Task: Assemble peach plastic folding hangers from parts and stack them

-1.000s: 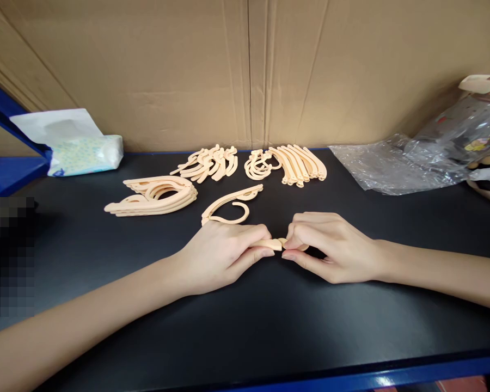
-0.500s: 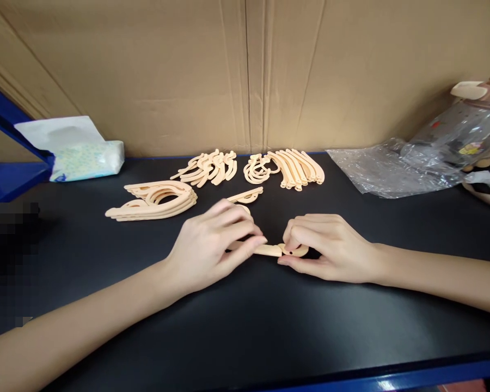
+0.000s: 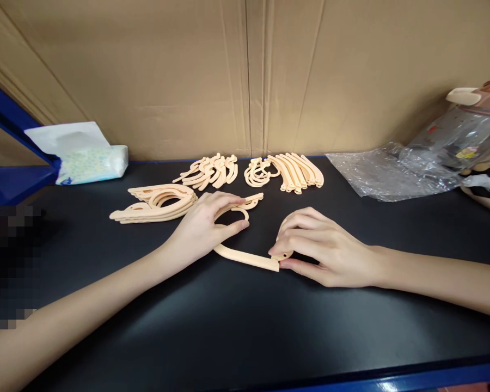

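A beige plastic folding hanger (image 3: pixel 247 257) lies in front of me, one long arm angled toward the right. My left hand (image 3: pixel 202 220) is closed around its middle, thumb and fingers gripping near the ring-shaped part; the palm hides some of it. At the arm's right end, my right hand (image 3: pixel 324 247) pinches a small holed end piece (image 3: pixel 285 255), its fingers covering most of that piece. A second holed end (image 3: pixel 253 201) sticks out beyond my left fingertips. Left of my left hand lies a stack of similar folded hangers (image 3: pixel 153 212).
Toward the back lie a pile of short curved parts (image 3: pixel 210 170), several hooks (image 3: pixel 257 173) and a row of long hanger arms (image 3: pixel 296 171). A tissue pack (image 3: pixel 92 163) sits back left. Clear plastic wrap (image 3: pixel 375 174) and a bottle (image 3: pixel 461 130) are on the right. Cardboard (image 3: pixel 167 76) stands behind.
My left hand has shifted from the long arm up and left to the hanger's middle, uncovering the arm. The arm's right end is slightly nearer to me, with my right fingers still at it.
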Tool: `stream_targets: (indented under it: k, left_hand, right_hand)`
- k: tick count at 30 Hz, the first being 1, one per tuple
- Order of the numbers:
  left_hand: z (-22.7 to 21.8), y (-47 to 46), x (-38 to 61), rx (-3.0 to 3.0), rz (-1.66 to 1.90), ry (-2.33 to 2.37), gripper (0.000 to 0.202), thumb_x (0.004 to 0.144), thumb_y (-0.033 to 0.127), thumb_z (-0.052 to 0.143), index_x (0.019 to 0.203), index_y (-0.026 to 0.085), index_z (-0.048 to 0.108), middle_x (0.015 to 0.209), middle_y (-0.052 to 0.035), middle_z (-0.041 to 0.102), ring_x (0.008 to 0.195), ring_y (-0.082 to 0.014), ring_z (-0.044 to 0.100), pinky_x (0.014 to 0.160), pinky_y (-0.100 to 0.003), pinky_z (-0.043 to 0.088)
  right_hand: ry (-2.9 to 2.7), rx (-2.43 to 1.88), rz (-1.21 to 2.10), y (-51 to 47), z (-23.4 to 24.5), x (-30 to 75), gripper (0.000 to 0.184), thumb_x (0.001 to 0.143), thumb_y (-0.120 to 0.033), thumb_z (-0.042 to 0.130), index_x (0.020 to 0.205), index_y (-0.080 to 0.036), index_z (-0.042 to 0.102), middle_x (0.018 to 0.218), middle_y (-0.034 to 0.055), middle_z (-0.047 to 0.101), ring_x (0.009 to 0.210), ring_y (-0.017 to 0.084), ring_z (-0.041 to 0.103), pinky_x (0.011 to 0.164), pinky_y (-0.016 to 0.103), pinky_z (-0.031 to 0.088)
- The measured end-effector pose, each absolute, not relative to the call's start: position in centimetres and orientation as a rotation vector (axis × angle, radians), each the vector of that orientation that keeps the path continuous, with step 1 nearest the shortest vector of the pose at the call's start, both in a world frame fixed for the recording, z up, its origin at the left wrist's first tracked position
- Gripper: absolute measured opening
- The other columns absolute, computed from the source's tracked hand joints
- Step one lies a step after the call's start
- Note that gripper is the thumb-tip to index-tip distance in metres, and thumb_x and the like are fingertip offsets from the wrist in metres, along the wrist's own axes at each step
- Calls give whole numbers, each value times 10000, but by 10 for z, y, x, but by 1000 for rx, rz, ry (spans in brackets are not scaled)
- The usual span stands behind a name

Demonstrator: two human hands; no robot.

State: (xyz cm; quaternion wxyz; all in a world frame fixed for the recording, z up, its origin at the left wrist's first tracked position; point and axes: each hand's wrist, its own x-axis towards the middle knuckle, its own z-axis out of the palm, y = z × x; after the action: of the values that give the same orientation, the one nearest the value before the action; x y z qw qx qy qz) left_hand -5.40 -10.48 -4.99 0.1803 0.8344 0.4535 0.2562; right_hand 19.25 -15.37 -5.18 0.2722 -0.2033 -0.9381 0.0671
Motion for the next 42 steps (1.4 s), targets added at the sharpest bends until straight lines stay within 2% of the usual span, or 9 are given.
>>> stream_targets:
  k: [4, 9, 12, 16, 20, 27, 30, 34, 42]
  left_hand:
    - [-48, -105, -55, 2434, 698, 1302, 388, 814, 462, 670, 1120, 224, 659, 1134, -38, 661, 1073, -238, 566, 980, -423, 417]
    - [-49, -104, -57, 2473, 659, 1330, 416, 818, 516, 648, 1135, 248, 662, 1136, -31, 646, 1075, -242, 561, 982, -428, 417]
    - [-49, -105, -56, 2495, 649, 1342, 430, 821, 531, 636, 1145, 250, 659, 1141, -32, 640, 1075, -242, 561, 988, -431, 416]
    - [-49, -107, -57, 2525, 634, 1344, 453, 817, 542, 635, 1162, 249, 650, 1159, -33, 624, 1082, -239, 559, 992, -429, 417]
    - [-49, -108, -56, 2522, 628, 1344, 446, 829, 540, 622, 1169, 251, 646, 1165, -31, 614, 1085, -235, 559, 988, -422, 420]
    - [-49, -109, -55, 2496, 643, 1467, 470, 835, 549, 610, 1169, 219, 627, 1150, -42, 607, 1107, -252, 548, 967, -417, 422]
    - [-50, -109, -55, 2465, 665, 1514, 432, 863, 515, 586, 1172, 215, 617, 1168, -40, 604, 1136, -251, 538, 979, -413, 415]
    - [-51, -110, -55, 2474, 680, 1523, 388, 884, 472, 568, 1173, 218, 612, 1171, -36, 608, 1139, -251, 537, 979, -413, 416]
    - [-53, -106, -56, 2448, 723, 1495, 298, 934, 318, 484, 1173, 198, 618, 1129, -43, 634, 1100, -233, 560, 974, -396, 436]
  right_hand:
    - [-2567, -519, 124, -153, -53, 193, 178, 960, -154, 504, 1093, -164, 621, 986, 39, 718, 982, 164, 581, 894, 348, 401]
    - [-2566, -499, 116, -154, -53, 192, 196, 896, -74, 511, 1001, -168, 648, 973, 30, 718, 963, 164, 584, 875, 355, 402]
    - [-2528, -514, 130, -155, -52, 192, 164, 887, -92, 525, 957, -173, 649, 944, 27, 713, 928, 160, 590, 856, 346, 413]
    - [-2466, -696, 80, -155, -52, 191, 139, 914, -261, 575, 968, -158, 652, 989, 66, 689, 895, 173, 586, 792, 329, 435]
    - [-2502, -803, 52, -154, -53, 190, 495, 818, -541, 661, 1083, -123, 638, 1083, 113, 664, 983, 230, 582, 853, 371, 441]
    - [-2579, -709, 115, -153, -51, 188, 477, 782, -568, 684, 971, -132, 638, 1064, 116, 657, 1019, 235, 571, 908, 377, 426]
    - [-2598, -624, 175, -153, -51, 189, 416, 803, -518, 685, 958, -136, 631, 1072, 112, 658, 999, 216, 579, 888, 358, 437]
    - [-2613, -518, 240, -153, -52, 190, 330, 847, -400, 664, 1039, -138, 610, 1081, 105, 673, 1020, 201, 591, 901, 346, 448]
    - [-2621, -378, 273, -155, -52, 189, 251, 845, -220, 604, 1082, -137, 593, 1122, 95, 687, 1079, 184, 588, 909, 315, 470]
